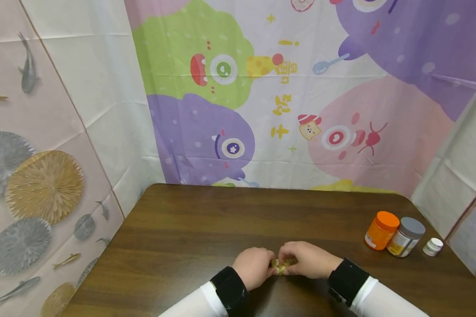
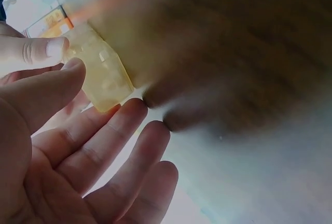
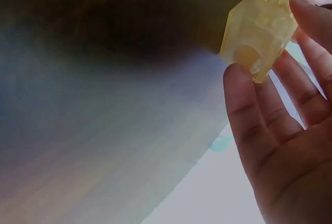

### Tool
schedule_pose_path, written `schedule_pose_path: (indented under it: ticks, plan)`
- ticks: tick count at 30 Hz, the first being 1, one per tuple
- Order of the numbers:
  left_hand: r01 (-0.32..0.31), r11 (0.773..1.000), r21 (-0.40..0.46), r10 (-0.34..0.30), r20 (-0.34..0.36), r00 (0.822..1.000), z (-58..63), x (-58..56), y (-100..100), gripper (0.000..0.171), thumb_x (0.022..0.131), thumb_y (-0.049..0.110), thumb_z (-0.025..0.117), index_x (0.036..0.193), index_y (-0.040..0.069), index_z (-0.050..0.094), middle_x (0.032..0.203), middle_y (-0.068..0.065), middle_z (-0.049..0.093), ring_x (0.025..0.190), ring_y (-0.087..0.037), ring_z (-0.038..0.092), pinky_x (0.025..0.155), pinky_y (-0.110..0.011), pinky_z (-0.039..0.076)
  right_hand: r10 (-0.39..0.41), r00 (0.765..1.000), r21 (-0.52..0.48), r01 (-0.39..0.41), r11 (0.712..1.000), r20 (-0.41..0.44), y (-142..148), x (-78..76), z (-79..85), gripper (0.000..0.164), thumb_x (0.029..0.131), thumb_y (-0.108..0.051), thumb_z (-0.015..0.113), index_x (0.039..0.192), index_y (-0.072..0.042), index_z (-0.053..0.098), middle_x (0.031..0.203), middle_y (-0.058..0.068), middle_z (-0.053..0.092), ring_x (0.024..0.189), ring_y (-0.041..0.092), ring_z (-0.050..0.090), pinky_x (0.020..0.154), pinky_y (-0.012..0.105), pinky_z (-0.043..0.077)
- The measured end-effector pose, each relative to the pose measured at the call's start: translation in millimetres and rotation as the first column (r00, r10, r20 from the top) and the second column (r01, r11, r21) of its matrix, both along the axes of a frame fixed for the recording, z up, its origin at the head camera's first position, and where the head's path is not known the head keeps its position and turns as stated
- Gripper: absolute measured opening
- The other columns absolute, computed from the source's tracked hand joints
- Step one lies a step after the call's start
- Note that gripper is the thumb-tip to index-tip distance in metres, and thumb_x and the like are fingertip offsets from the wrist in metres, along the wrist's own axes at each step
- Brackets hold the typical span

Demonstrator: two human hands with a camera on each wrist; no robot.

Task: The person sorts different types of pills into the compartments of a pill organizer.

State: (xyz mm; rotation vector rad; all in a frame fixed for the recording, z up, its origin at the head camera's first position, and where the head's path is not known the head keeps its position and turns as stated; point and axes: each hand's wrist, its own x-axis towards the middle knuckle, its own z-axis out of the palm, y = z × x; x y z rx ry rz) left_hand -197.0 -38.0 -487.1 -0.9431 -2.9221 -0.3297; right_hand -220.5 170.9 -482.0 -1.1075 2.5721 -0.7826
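Left hand [image 1: 253,267], right hand [image 1: 312,260]: fingers [image 2: 104,149] part-curled, both pinching yellowish translucent box [image 2: 106,73]; brown table [image 1: 206,224] beneath

From above and behind the left grip [image 1: 254,267] and right grip [image 1: 312,260], I look forward and down through the head view, well back, over the counter [image 1: 206,224]. Each wrist view sits close to its own grip, facing its palm side; all three share the yellow plastic piece [image 2: 102,73] between the grips.

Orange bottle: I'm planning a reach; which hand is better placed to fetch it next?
Probably the right hand: it is nearer the orange bottle, though it and the left hand hold the yellowish box.
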Motion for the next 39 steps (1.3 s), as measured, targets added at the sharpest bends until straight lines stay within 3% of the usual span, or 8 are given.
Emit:
schedule_pose_path:
  ticks: [4, 7, 12, 16, 21, 28, 33, 39]
  plan:
    - [-0.002, 1.0, -0.007, 0.002, -0.009, 1.0, 1.2, -0.7, 0.0, 0.018, 0.087, 0.034, 0.077, 0.08, 0.02, 0.067, 0.066, 0.011, 0.055, 0.058, -0.006, 0.05, 0.056, -0.025, 0.043, 0.031, 0.999, 0.005, -0.03, 1.0, -0.027, 1.4, 0.7, 1.3, 0.013, 0.087, -0.02, 0.077, 0.091, -0.028, 0.067, 0.093, -0.015, 0.057, 0.083, 0.005, 0.055, 0.075, 0.026, 0.048]
    - [-0.002, 1.0, -0.012, 0.002, -0.011, 1.0, 2.4, -0.8, 0.6, 0.019, 0.087, 0.034, 0.077, 0.08, 0.02, 0.066, 0.066, 0.011, 0.055, 0.057, -0.005, 0.049, 0.055, -0.025, 0.043, 0.076, 0.993, -0.005, -0.077, 0.997, -0.095, 3.9, 2.7, 0.5, 0.011, 0.089, -0.019, 0.075, 0.09, -0.026, 0.067, 0.096, -0.015, 0.058, 0.082, 0.004, 0.056, 0.073, 0.023, 0.049]
    - [-0.008, 1.0, -0.017, 0.007, -0.025, 1.0, 5.0, -0.6, 0.6, 0.02, 0.087, 0.034, 0.076, 0.079, 0.02, 0.066, 0.066, 0.011, 0.054, 0.057, -0.005, 0.048, 0.055, -0.025, 0.042, 0.129, 0.953, -0.014, -0.139, 0.99, -0.275, 3.6, 6.9, -2.6, 0.014, 0.088, -0.016, 0.076, 0.089, -0.024, 0.064, 0.098, -0.014, 0.059, 0.082, 0.0, 0.055, 0.071, 0.019, 0.049]
    - [-0.006, 1.0, -0.002, 0.006, -0.017, 1.0, 5.8, -1.2, -1.3, 0.02, 0.087, 0.033, 0.077, 0.078, 0.02, 0.065, 0.065, 0.011, 0.053, 0.056, -0.005, 0.046, 0.054, -0.024, 0.041, 0.118, 0.937, -0.024, -0.133, 0.991, -0.329, 1.6, 8.5, -5.3, 0.017, 0.087, -0.016, 0.077, 0.088, -0.025, 0.063, 0.096, -0.015, 0.058, 0.08, -0.001, 0.053, 0.07, 0.018, 0.047]
    - [-0.006, 1.0, -0.009, 0.006, -0.004, 1.0, 7.2, -2.6, -3.0, 0.019, 0.087, 0.033, 0.077, 0.079, 0.02, 0.065, 0.065, 0.011, 0.053, 0.056, -0.005, 0.047, 0.055, -0.024, 0.041, 0.067, 0.948, -0.011, -0.074, 0.997, -0.312, -1.5, 8.2, -8.1, 0.019, 0.087, -0.019, 0.077, 0.087, -0.026, 0.059, 0.09, -0.014, 0.054, 0.075, 0.0, 0.049, 0.066, 0.019, 0.044]
    - [-0.008, 0.999, -0.042, 0.007, -0.017, 1.0, 3.7, -2.3, -2.0, 0.02, 0.086, 0.034, 0.078, 0.079, 0.019, 0.065, 0.065, 0.01, 0.053, 0.057, -0.006, 0.049, 0.055, -0.026, 0.042, -0.006, 0.983, 0.072, 0.019, 0.997, -0.182, -5.5, 8.8, -2.2, 0.017, 0.087, -0.021, 0.077, 0.094, -0.026, 0.062, 0.09, -0.016, 0.054, 0.076, -0.001, 0.051, 0.068, 0.023, 0.046]
    - [-0.009, 0.999, -0.039, 0.009, -0.008, 1.0, 3.2, 0.5, 0.2, 0.022, 0.085, 0.034, 0.078, 0.078, 0.019, 0.064, 0.064, 0.011, 0.051, 0.056, -0.006, 0.047, 0.054, -0.026, 0.041, -0.006, 0.988, 0.116, 0.024, 0.993, -0.155, -6.2, 9.4, 0.1, 0.018, 0.087, -0.022, 0.077, 0.095, -0.024, 0.061, 0.09, -0.015, 0.053, 0.075, 0.0, 0.05, 0.068, 0.023, 0.046]
    - [-0.011, 0.999, -0.045, 0.011, -0.011, 1.0, 3.8, 1.9, 2.6, 0.022, 0.086, 0.034, 0.077, 0.077, 0.02, 0.063, 0.064, 0.011, 0.05, 0.056, -0.006, 0.047, 0.054, -0.026, 0.041, -0.021, 0.988, 0.094, 0.035, 0.995, -0.15, -2.4, 12.2, -3.1, 0.02, 0.087, -0.023, 0.078, 0.099, -0.024, 0.062, 0.096, -0.014, 0.052, 0.077, 0.002, 0.05, 0.07, 0.022, 0.045]
